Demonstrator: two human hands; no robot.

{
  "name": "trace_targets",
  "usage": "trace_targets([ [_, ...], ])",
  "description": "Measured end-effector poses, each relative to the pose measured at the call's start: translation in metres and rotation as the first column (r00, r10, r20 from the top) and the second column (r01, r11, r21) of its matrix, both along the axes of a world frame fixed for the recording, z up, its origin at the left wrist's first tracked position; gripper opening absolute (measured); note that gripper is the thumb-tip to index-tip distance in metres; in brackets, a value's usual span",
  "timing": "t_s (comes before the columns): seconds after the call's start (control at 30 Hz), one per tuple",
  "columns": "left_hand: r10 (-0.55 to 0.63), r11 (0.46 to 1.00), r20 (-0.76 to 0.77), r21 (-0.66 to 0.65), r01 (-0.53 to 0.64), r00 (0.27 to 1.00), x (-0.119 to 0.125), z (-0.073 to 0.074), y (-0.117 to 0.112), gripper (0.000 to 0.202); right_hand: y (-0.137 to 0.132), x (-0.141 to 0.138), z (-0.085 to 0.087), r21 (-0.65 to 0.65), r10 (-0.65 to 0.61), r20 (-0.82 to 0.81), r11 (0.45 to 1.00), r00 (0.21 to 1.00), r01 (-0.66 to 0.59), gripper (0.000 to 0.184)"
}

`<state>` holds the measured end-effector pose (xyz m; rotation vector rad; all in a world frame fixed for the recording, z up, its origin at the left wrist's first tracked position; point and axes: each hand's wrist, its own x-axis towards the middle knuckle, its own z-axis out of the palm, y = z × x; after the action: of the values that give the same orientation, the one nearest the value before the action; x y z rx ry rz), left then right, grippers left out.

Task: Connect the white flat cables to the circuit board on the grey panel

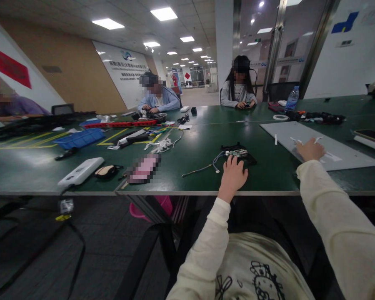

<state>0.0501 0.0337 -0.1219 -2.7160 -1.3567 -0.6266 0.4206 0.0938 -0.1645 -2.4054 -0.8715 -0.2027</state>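
My left hand [233, 175] lies on the green table [200, 146] with its fingers stretched forward, touching the near edge of a black tray [250, 159] that carries a small green circuit board [236, 153] with thin blue and white wires [206, 166] trailing left. My right hand [310, 150] rests on a grey mat [318, 141], fingers curled around a small white piece that I cannot make out clearly. More small white pieces [275, 139] lie on the mat.
A white device [80, 171], a black pouch [108, 171], a blue bin [80, 138], cables and a red strip [121, 124] lie to the left. A water bottle [292, 100] and tape roll [280, 117] stand further back. Three people sit at the far and left sides.
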Motion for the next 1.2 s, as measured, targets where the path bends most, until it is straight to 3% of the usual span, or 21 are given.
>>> trace_targets([
  [0.17, -0.009, 0.999, -0.001, -0.032, 0.009, 1.000, -0.001, 0.004, -0.002, 0.036, 0.003, 0.005, 0.001, 0.006, -0.002, -0.087, 1.000, 0.996, 0.003, 0.052],
  [0.43, -0.021, 0.999, -0.004, -0.028, 0.021, 1.000, -0.002, 0.003, 0.000, 0.038, 0.010, 0.014, 0.002, 0.065, 0.175, -0.101, 0.983, 0.979, -0.169, 0.043],
  [0.6, -0.025, 0.999, -0.005, -0.024, 0.024, 1.000, -0.002, 0.002, 0.000, 0.036, 0.015, 0.010, 0.004, 0.155, 0.302, -0.176, 0.948, 0.937, -0.277, 0.035],
  [0.73, -0.024, 1.000, 0.004, -0.010, 0.024, 1.000, -0.002, 0.001, 0.001, 0.035, 0.016, -0.009, 0.021, 0.302, 0.408, -0.192, 0.890, 0.893, -0.342, 0.039],
  [0.8, -0.030, 1.000, 0.008, 0.000, 0.030, 1.000, -0.002, 0.000, 0.001, 0.035, 0.008, -0.033, 0.036, 0.431, 0.525, -0.207, 0.806, 0.825, -0.405, 0.040],
  [0.83, -0.030, 1.000, 0.010, 0.003, 0.030, 0.999, -0.002, 0.000, 0.001, 0.034, 0.001, -0.050, 0.043, 0.533, 0.623, -0.228, 0.723, 0.749, -0.440, 0.040],
  [0.9, -0.029, 1.000, 0.009, 0.009, 0.029, 1.000, -0.001, 0.000, 0.002, 0.034, -0.021, -0.092, 0.055, 0.677, 0.827, -0.228, 0.514, 0.513, -0.527, 0.041],
  [0.97, -0.019, 1.000, 0.009, 0.013, 0.018, 1.000, -0.001, 0.000, 0.002, 0.033, -0.050, -0.141, 0.060, 0.705, 0.928, -0.202, 0.360, 0.313, -0.612, 0.038],
  [1.07, -0.037, 0.999, -0.024, -0.006, 0.037, 0.999, -0.002, 0.001, 0.001, 0.034, -0.090, -0.207, 0.054, 0.561, 0.980, -0.176, 0.173, 0.087, -0.810, 0.037],
  [1.13, -0.050, 0.999, -0.049, -0.022, 0.049, 0.998, -0.003, 0.001, 0.001, 0.037, -0.106, -0.233, 0.046, 0.409, 0.992, -0.098, 0.109, 0.075, -0.906, 0.035],
  [1.2, -0.043, 0.999, -0.053, -0.022, 0.042, 0.998, -0.004, 0.001, 0.002, 0.036, -0.113, -0.243, 0.039, 0.290, 0.992, -0.008, 0.124, 0.127, -0.949, 0.036],
])
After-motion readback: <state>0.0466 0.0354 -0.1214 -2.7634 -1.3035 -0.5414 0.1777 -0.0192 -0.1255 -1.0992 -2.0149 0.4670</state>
